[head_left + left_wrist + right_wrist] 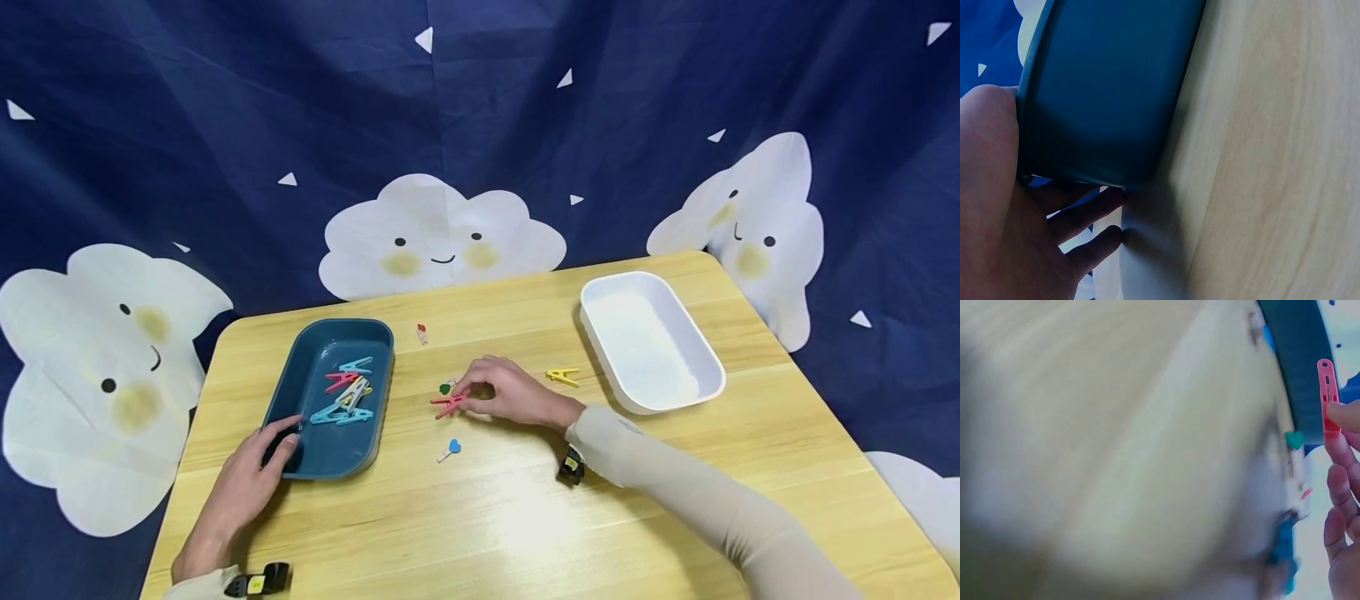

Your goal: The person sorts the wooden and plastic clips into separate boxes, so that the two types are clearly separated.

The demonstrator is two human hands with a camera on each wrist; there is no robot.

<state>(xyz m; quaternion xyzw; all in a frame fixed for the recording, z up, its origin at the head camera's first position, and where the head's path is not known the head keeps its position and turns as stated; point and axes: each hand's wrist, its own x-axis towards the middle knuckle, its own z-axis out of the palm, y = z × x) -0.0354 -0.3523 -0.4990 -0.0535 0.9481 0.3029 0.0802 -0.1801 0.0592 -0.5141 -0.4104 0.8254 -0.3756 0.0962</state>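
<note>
My right hand (517, 396) pinches a pinkish-red plastic clothespin (449, 405) between thumb and fingers, low over the table. In the right wrist view, the clothespin (1328, 387) points up from the fingertips. My left hand (243, 483) holds the near left corner of a dark teal tub (358, 467), its fingers around the rim; the left wrist view shows the tub's wall (1104, 94) close against the hand. Inside the tub lie several clothespins (351, 396) in light blue, pink, white and yellow. A small clip with a green heart (446, 388) is right beside the held clothespin.
A white tub (651, 342) stands at the right, with a yellow clothespin (562, 377) to its left. Small wooden clips, one with a blue heart (454, 446) and one with a red top (422, 328), lie on the table. A blue cloud-patterned cloth (480, 108) hangs behind.
</note>
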